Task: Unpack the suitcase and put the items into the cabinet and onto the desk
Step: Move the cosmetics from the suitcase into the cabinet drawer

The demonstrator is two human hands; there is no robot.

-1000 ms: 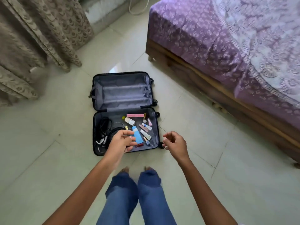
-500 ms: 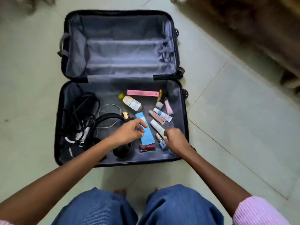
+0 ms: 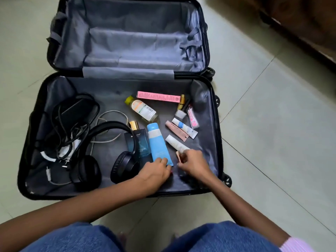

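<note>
The black suitcase [image 3: 219, 142] lies open on the floor, its far half bare. The near half holds a blue tube [image 3: 157, 142], a dark perfume bottle [image 3: 138, 140], black headphones [image 3: 125, 166], tangled cables [image 3: 72, 115], a pink box [image 3: 158, 96], a clear bottle [image 3: 144, 110] and several small tubes [image 3: 183, 129]. My left hand [image 3: 156, 172] sits at the blue tube's lower end, fingers curled over a small red item [image 3: 171, 172] that is mostly hidden. My right hand [image 3: 194, 163] pinches a small rose-gold tube [image 3: 179, 156] beside a white tube [image 3: 175, 142].
Pale floor tiles [image 3: 272, 124] surround the case. A dark wooden bed frame [image 3: 309, 24] runs along the top right. My knees in blue jeans [image 3: 91, 237] are just in front of the suitcase's near edge.
I have come down much closer to the suitcase. My left hand slid from the blue tube's middle to its lower end, and my right hand took the rose-gold tube between its fingers.
</note>
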